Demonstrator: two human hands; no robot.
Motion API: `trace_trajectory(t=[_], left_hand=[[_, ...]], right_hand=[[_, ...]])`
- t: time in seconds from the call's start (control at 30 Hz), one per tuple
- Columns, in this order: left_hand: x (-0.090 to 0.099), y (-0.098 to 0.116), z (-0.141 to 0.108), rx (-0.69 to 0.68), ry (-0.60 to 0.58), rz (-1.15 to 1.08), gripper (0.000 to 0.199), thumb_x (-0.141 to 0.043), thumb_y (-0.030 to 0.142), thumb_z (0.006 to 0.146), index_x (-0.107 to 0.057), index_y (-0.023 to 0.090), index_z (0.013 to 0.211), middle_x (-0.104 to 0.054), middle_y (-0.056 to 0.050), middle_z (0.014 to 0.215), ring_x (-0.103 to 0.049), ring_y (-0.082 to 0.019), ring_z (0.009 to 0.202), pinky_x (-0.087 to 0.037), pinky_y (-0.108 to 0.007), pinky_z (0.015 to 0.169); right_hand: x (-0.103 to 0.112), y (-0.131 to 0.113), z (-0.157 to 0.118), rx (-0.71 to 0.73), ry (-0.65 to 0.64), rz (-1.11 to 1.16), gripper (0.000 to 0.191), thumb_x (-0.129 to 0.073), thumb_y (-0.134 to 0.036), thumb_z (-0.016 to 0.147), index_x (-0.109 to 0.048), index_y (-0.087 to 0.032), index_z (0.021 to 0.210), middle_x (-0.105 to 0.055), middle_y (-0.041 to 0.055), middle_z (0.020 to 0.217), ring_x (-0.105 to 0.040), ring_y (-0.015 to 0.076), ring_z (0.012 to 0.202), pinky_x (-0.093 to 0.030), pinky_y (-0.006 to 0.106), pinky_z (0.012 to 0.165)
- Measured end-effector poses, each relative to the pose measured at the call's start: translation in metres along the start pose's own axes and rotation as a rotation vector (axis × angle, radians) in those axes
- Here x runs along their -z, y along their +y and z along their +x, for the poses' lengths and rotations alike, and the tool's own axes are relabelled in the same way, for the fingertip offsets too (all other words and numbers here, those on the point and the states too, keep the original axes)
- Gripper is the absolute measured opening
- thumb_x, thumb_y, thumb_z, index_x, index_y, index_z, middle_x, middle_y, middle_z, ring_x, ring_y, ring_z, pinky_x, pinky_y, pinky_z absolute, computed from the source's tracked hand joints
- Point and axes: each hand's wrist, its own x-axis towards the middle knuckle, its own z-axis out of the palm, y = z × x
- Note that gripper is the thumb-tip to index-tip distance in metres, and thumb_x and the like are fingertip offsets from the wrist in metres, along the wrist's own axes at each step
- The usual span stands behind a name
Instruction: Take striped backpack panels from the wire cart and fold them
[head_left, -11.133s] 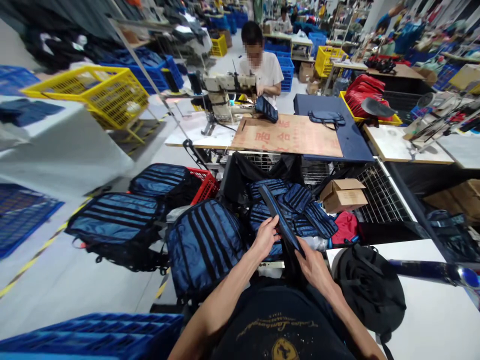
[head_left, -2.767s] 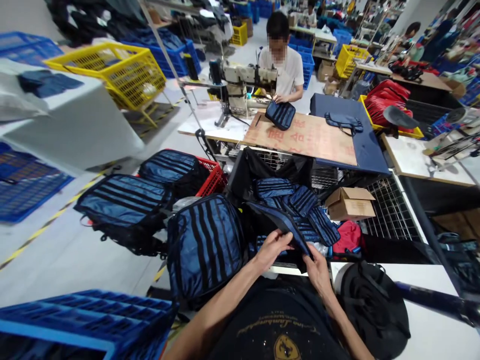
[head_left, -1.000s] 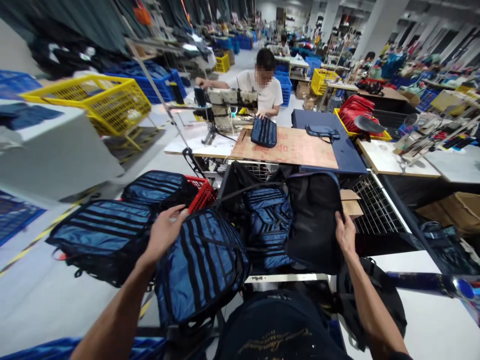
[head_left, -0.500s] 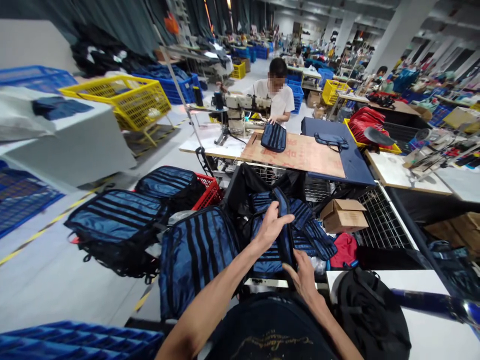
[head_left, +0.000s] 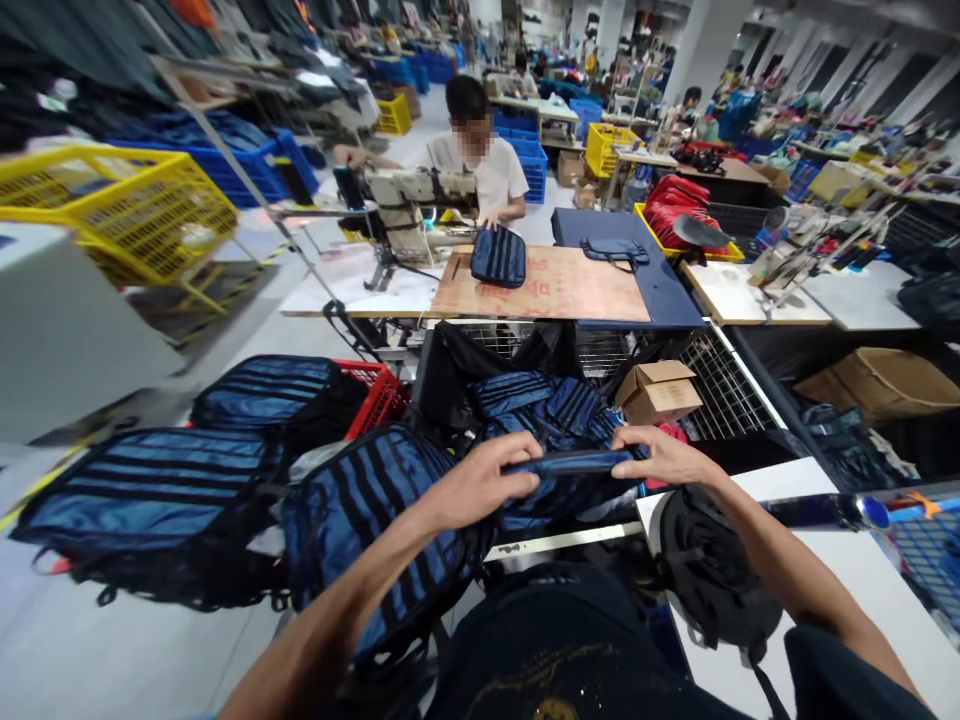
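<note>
A blue fabric bag panel with black edging (head_left: pixel 574 463) is stretched level between my hands, seen nearly edge-on. My left hand (head_left: pixel 484 482) pinches its left end between thumb and fingers. At the other end, my right hand (head_left: pixel 664 455) grips it the same way. Below and beyond it, a heap of blue panels with black stripes (head_left: pixel 517 390) lies in a black-lined bin (head_left: pixel 442 370). Left of my left hand stands a blue backpack with black stripes (head_left: pixel 375 500).
Two more striped backpacks (head_left: pixel 150 470) rest near a red crate (head_left: pixel 375 395) at left. A cardboard box (head_left: pixel 658 392) sits beyond my right hand. On the white table (head_left: pixel 832 600) lies a black bag (head_left: pixel 712 570). Across the bin, a person (head_left: pixel 487 165) works at a sewing machine (head_left: pixel 405 195).
My hands have turned the panel from roughly upright to level, with my right hand rising to grip its right end. The view has shifted right.
</note>
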Motion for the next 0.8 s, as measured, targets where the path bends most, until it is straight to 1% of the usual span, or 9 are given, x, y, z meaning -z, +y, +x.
trace_trajectory(t=[0.13,0.2,0.27,0.33,0.43,0.53,0.63,0.7,0.8], left_hand=[[0.037,-0.033,-0.004,-0.118,0.44,0.633,0.007,-0.061,0.03,0.101,-0.059,0.025,0.098,-0.064,0.002,0.088,-0.059,-0.017,0.08,-0.042,-0.028,0.073],[0.049,-0.052,-0.001,-0.22,0.582,0.972,0.005,-0.058,0.022,0.104,-0.061,0.024,0.1,-0.067,-0.001,0.09,-0.064,-0.02,0.083,-0.043,-0.03,0.07],[0.057,-0.067,0.004,-0.351,0.651,1.248,0.013,-0.053,0.016,0.106,-0.064,0.023,0.104,-0.068,-0.004,0.089,-0.066,-0.021,0.083,-0.043,-0.031,0.067],[0.062,-0.076,0.009,-0.451,0.686,1.419,0.018,-0.049,0.014,0.109,-0.065,0.022,0.11,-0.068,-0.005,0.085,-0.067,-0.021,0.078,-0.043,-0.031,0.064],[0.063,-0.075,0.015,-0.498,0.762,1.501,0.018,-0.049,0.017,0.112,-0.065,0.02,0.12,-0.069,-0.005,0.085,-0.067,-0.02,0.073,-0.044,-0.031,0.062],[0.06,-0.069,0.015,-0.504,0.769,1.53,0.021,-0.05,0.022,0.114,-0.061,0.018,0.132,-0.07,-0.005,0.088,-0.069,-0.02,0.075,-0.047,-0.032,0.061],[0.052,-0.066,0.008,-0.529,0.668,1.555,0.03,-0.046,0.016,0.113,-0.053,0.017,0.142,-0.071,-0.007,0.095,-0.073,-0.021,0.084,-0.052,-0.031,0.065],[0.041,-0.067,0.004,-0.603,0.62,1.56,0.032,-0.043,0.011,0.111,-0.052,0.016,0.142,-0.07,-0.005,0.092,-0.072,-0.02,0.082,-0.052,-0.03,0.064],[0.016,-0.065,0.008,-0.885,0.554,1.537,0.026,-0.045,0.01,0.109,-0.055,0.016,0.133,-0.063,0.0,0.079,-0.065,-0.018,0.067,-0.049,-0.03,0.058]], right_hand=[[-0.011,0.0,-0.003,-0.088,-0.029,0.127,0.048,-0.085,-0.065,0.088,-0.063,-0.023,0.095,-0.059,-0.0039,0.086,-0.052,0.0157,0.076,-0.042,0.027,0.069],[-0.016,-0.002,0.003,-0.052,-0.004,0.071,0.044,-0.083,-0.062,0.092,-0.063,-0.023,0.097,-0.06,-0.0031,0.087,-0.054,0.0165,0.078,-0.044,0.028,0.07],[-0.018,-0.002,0.011,0.029,0.109,-0.102,0.036,-0.075,-0.057,0.101,-0.064,-0.023,0.098,-0.063,-0.0014,0.09,-0.057,0.0176,0.08,-0.044,0.029,0.073],[-0.015,0.003,0.022,0.123,0.304,-0.388,0.027,-0.066,-0.049,0.108,-0.065,-0.023,0.101,-0.065,0.001,0.092,-0.06,0.0187,0.082,-0.042,0.03,0.074],[-0.003,0.019,0.035,0.232,0.598,-0.853,0.02,-0.056,-0.034,0.111,-0.068,-0.022,0.1,-0.066,0.0039,0.088,-0.06,0.02,0.079,-0.036,0.031,0.067],[0.011,0.033,0.04,0.303,0.77,-1.107,0.022,-0.052,-0.024,0.11,-0.068,-0.022,0.094,-0.065,0.0049,0.081,-0.059,0.0209,0.076,-0.034,0.032,0.063],[0.013,0.031,0.038,0.332,0.84,-1.128,0.019,-0.055,-0.024,0.111,-0.068,-0.022,0.098,-0.065,0.0044,0.082,-0.062,0.0216,0.076,-0.038,0.032,0.063],[0.002,0.019,0.038,0.347,0.838,-1.05,0.013,-0.061,-0.03,0.111,-0.069,-0.021,0.106,-0.07,0.0064,0.091,-0.066,0.0235,0.083,-0.046,0.033,0.069],[-0.029,-0.005,0.044,0.456,0.665,-0.947,0.03,-0.07,-0.039,0.108,-0.069,-0.02,0.132,-0.074,0.0142,0.122,-0.07,0.0298,0.112,-0.056,0.041,0.095]])
